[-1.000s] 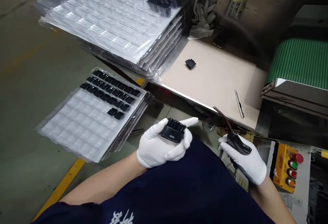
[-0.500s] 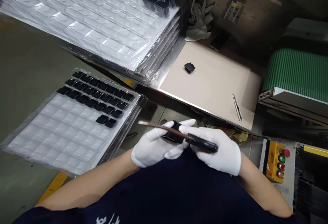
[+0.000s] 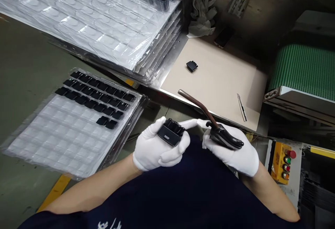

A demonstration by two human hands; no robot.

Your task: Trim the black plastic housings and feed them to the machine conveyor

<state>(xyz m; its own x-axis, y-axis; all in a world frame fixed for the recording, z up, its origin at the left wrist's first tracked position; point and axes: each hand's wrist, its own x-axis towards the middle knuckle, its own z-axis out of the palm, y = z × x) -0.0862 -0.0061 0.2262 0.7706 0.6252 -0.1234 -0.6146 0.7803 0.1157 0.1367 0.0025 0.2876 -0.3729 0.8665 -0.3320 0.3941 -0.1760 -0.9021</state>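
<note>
My left hand [image 3: 159, 148], in a white glove, grips a black plastic part [image 3: 169, 133] between thumb and fingers. The part is tilted, with a ribbed upper side and a small pale mark on its front. My gloved right hand [image 3: 232, 152] is closed around an air blow gun [image 3: 225, 137] with a black body. Its bent brown nozzle [image 3: 196, 103] points up and to the left, clear of the part. The right fingertips come near the left hand. A similar black piece [image 3: 192, 66] lies on the beige board [image 3: 214, 86] ahead.
At left, a stack of clear trays [image 3: 57, 134] holds rows of black parts. A taller tray stack [image 3: 86, 23] stands behind. A cutter knife [image 3: 242, 107] lies on the board. White gloves [image 3: 202, 14], a green conveyor belt [image 3: 303, 72] and a button box [image 3: 281, 164] are around.
The blow gun has swung right, away from the left hand, and its nozzle now points up over the board edge. The black part has turned to show its front and ribbed side.
</note>
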